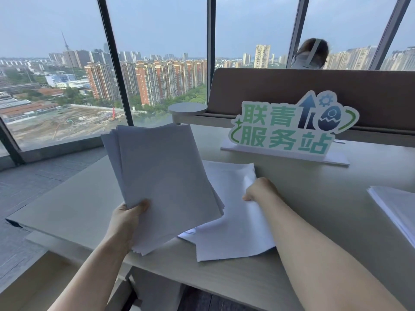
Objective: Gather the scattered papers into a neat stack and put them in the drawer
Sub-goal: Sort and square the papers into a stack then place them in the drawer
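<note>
STEP gathering | left hand (pixel 128 217) grips fanned sheaf (pixel 164 182) | right hand (pixel 258 189) pinches loose sheet (pixel 233 232) on worktop (pixel 314 198) | I'd lift it flat, slide it under, square edges later

Head-worn wide camera looks forward and down, close over the desk (pixel 314 198).

Two forearms bare, no sleeves in view; hands (pixel 128 217) bare, ungloved, nothing worn.
</note>
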The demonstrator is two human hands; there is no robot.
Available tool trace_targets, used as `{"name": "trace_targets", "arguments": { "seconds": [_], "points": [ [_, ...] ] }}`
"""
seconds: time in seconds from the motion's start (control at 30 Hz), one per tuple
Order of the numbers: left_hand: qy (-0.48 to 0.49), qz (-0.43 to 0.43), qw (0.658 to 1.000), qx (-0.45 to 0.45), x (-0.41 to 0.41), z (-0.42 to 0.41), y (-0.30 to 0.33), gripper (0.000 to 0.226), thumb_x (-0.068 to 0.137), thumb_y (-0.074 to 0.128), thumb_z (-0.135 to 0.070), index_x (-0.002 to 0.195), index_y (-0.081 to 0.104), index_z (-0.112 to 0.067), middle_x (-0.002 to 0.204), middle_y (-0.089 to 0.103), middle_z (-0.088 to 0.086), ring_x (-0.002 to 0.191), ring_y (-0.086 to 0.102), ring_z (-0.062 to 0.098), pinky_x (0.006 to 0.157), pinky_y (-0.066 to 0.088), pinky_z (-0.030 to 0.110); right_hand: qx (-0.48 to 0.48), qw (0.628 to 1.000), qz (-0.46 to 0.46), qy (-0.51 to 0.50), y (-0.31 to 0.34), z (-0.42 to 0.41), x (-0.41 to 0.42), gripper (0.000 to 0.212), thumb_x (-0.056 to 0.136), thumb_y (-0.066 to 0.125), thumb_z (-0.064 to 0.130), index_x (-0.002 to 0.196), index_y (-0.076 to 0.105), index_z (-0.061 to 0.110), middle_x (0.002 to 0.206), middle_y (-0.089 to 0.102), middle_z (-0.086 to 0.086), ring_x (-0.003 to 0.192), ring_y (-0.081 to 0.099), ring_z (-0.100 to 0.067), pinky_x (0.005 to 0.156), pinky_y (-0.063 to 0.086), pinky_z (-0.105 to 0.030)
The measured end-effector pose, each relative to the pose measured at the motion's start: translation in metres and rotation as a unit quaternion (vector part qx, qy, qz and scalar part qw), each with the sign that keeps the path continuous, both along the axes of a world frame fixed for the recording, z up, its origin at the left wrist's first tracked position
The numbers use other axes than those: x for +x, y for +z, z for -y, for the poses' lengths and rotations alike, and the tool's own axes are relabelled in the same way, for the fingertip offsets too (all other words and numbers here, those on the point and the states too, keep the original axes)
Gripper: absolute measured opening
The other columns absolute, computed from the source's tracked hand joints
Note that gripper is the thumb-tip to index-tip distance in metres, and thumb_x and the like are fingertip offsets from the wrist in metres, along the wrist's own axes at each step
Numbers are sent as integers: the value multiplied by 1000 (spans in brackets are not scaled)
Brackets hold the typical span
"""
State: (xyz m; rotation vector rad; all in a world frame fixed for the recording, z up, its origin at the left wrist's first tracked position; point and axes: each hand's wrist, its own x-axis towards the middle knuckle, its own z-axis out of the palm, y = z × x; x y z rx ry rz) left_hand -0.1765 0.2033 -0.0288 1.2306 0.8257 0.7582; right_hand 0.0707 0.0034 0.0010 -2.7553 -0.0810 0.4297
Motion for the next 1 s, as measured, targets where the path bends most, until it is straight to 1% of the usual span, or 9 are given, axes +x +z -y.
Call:
{"name": "trace_targets", "arguments": {
  "seconds": [0.07, 0.2, 0.27, 0.37, 0.47, 0.53, 0.67, 0.87, 1.0],
  "points": [
    [0, 6, 1000, 2, 2, 4, 2, 6, 85, 68, -5, 81, 65, -10, 80, 66, 11, 71, 58, 23, 72, 45, 34, 40, 999, -1, -14, -1, 5, 2, 17, 71, 66, 16, 79, 52, 11, 72, 52, -2, 62, 53, -20, 62, 43, -26],
    [1, 12, 1000, -4, -1, 6, 4, 6, 84, 68, -5, 83, 65, -9, 83, 66, 12, 70, 59, 23, 69, 46, 33, 125, 992, 6, -26, -9, 11, 3, 13, 70, 61, 10, 68, 48, 11, 60, 46, -2, 54, 44, -19, 58, 35, -26],
    [4, 15, 1000, -6, -3, 7, 6, 6, 85, 67, -5, 83, 65, -10, 82, 66, 12, 69, 59, 23, 67, 46, 32, 172, 985, 11, -30, -10, 18, 3, 9, 74, 61, 11, 80, 56, 7, 66, 52, -4, 60, 51, -22, 61, 38, -26],
    [12, 16, 1000, -4, -4, 10, 8, 7, 86, 67, -5, 82, 64, -10, 80, 66, 10, 67, 58, 23, 63, 46, 30, 218, 975, 29, -25, -7, 33, 6, 41, 82, 58, 10, 122, 53, 2, 101, 59, -11, 91, 61, -31, 71, 42, -30],
    [11, 17, 1000, -5, -6, 11, 10, 5, 86, 67, -7, 84, 64, -10, 81, 66, 11, 68, 59, 24, 63, 47, 30, 250, 967, 33, -32, 3, 53, 10, 62, 81, 61, 7, 140, 41, 2, 129, 57, -14, 109, 59, -33, 78, 45, -31],
    [8, 17, 1000, -3, -7, 12, 10, 5, 86, 66, -6, 84, 64, -10, 81, 66, 11, 68, 59, 24, 64, 47, 31, 259, 964, 25, -47, 11, 70, 13, 59, 81, 64, 5, 136, 46, -3, 121, 61, -16, 101, 62, -31, 75, 47, -30],
    [12, 11, 1000, 10, -5, 13, 10, 6, 86, 66, -4, 83, 64, -8, 79, 64, 11, 67, 57, 23, 63, 45, 30, 281, 957, 45, -60, 24, 104, 14, 33, 78, 69, 2, 110, 62, -2, 92, 66, -16, 77, 64, -29, 69, 51, -35],
    [17, -19, 999, 19, 6, 15, 5, 10, 85, 69, -11, 77, 64, -11, 78, 64, 12, 67, 57, 23, 70, 44, 35, 248, 948, 195, 32, 39, 138, 7, 33, 79, 68, 4, 111, 62, 13, 95, 68, -8, 81, 58, -29, 69, 44, -31],
    [26, -31, 999, 31, 14, 22, 6, 10, 86, 68, -14, 77, 63, -11, 75, 64, 11, 64, 55, 23, 65, 43, 34, 284, 927, 245, 33, 51, 158, 5, 39, 82, 70, 10, 120, 61, 14, 109, 68, -10, 97, 61, -35, 79, 49, -38]
  ]
}}
